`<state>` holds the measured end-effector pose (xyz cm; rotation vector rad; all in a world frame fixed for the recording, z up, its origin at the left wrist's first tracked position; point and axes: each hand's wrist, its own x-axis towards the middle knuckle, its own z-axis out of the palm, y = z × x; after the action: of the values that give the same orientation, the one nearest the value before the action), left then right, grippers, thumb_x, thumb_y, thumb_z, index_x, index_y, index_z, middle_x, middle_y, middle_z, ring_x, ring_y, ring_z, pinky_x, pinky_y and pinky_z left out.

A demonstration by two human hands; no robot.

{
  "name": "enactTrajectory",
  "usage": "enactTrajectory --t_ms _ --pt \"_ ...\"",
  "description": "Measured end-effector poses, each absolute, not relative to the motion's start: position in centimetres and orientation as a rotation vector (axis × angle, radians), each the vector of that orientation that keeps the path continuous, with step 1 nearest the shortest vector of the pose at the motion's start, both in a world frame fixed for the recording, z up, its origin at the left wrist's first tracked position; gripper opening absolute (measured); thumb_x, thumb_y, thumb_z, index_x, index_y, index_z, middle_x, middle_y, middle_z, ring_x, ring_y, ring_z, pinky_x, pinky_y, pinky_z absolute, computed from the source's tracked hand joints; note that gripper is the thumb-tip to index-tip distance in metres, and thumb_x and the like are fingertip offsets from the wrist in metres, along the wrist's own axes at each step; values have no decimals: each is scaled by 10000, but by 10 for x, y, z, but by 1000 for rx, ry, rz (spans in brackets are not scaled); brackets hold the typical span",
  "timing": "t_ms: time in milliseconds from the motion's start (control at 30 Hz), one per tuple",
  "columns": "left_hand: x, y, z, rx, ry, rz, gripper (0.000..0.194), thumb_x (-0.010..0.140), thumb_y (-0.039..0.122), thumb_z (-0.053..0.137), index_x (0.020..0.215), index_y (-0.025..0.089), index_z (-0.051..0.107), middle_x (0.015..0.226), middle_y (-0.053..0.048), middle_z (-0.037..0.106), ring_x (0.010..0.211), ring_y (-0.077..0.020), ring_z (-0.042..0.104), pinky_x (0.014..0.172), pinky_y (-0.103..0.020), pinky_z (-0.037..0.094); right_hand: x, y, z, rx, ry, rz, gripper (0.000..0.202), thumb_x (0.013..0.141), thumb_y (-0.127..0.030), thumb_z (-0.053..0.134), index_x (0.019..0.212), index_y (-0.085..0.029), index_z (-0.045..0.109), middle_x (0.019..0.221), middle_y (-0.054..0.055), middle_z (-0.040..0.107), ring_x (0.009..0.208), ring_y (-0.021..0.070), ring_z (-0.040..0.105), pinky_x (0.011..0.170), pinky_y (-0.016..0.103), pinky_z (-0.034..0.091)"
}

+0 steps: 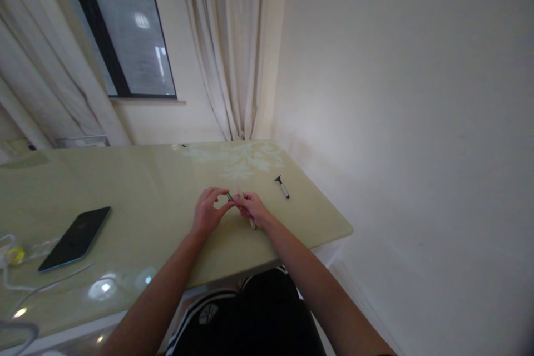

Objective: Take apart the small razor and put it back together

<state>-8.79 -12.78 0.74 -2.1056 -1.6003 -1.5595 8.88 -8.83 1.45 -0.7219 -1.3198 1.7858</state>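
Both my hands meet above the table near its right end. My left hand (207, 212) pinches a small dark greenish piece (229, 197) between thumb and fingertips; it is too small to name. Closed around a slim white handle (252, 223) is my right hand (255, 209), whose fingertips touch or nearly touch the small piece. The handle's lower end sticks out below the right hand, and a pale tip shows above it. To the right of my hands lies a razor (282, 187) with a black head and a white-and-black handle.
A glossy pale-green table (154, 194) meets the wall on the right. At left lies a dark tablet (75, 238), near white cables (54, 285) and a yellow item (15, 256). A tiny black object (183, 146) sits at the far edge. Curtains (233, 44) hang behind.
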Motion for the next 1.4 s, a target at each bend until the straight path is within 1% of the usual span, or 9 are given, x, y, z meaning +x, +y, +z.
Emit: enactTrajectory --t_ms 267,633,833,933,1000,1100,1200,1267,1400 --pt "-85 -130 4 -2160 -1538 -1492 318 909 458 709 1129 228 685 966 -48 682 761 -182 559 777 -334 503 85 -87 14 -739 -1318 1724 325 694 -444 782 802 -143 726 462 -105 388 394 50 243 396 215 133" --pt "-79 -132 5 -2340 -1452 -1603 179 932 389 676 1010 232 713 898 -16 648 668 -131 522 653 -270 482 87 -85 15 -767 -1138 1735 338 614 -389 818 738 -202 564 448 -145 323 390 41 194 400 211 104" --pt "-78 -133 5 -2449 -1599 -1588 370 923 389 670 1272 272 649 998 -25 635 668 -128 507 670 -280 505 85 -87 13 -756 -1292 1695 327 651 -435 816 707 -186 612 475 -112 400 392 47 272 401 214 155" --pt "-77 -132 6 -2529 -1573 -1602 326 931 375 653 1242 278 674 1026 -29 621 685 -126 525 669 -274 512 84 -87 10 -749 -1359 1665 347 659 -458 838 744 -175 655 512 -98 432 413 53 302 412 215 182" --pt "-77 -131 6 -2490 -1576 -1680 299 918 374 667 1193 260 690 1024 -29 613 668 -118 523 638 -263 503 83 -86 10 -753 -1388 1636 394 718 -538 802 820 -173 693 529 -94 423 420 60 289 418 217 188" --pt "-81 -129 8 -2342 -1631 -1817 303 890 381 698 1157 236 689 1020 -26 608 625 -102 500 605 -256 488 86 -86 12 -808 -1445 1371 490 896 -654 595 909 -185 739 607 -48 474 478 91 361 464 224 273" --pt "-86 -126 9 -2236 -1695 -1902 322 883 399 698 1159 232 687 990 -18 604 595 -92 482 588 -253 477 94 -84 16 -877 -1606 890 467 1009 -576 476 946 -215 767 775 26 605 693 144 526 651 251 403" --pt "-88 -125 9 -2210 -1726 -1939 332 883 412 690 1162 232 689 980 -16 605 592 -92 481 581 -251 471 100 -83 19 -907 -1700 681 425 1041 -504 455 958 -229 767 831 42 645 815 173 565 770 274 416" --pt "-89 -123 7 -2205 -1745 -1974 343 874 423 694 1159 233 694 979 -15 612 597 -95 490 585 -252 472 106 -81 18 -914 -1805 592 356 1051 -416 469 935 -216 739 841 39 659 819 185 578 789 274 400"
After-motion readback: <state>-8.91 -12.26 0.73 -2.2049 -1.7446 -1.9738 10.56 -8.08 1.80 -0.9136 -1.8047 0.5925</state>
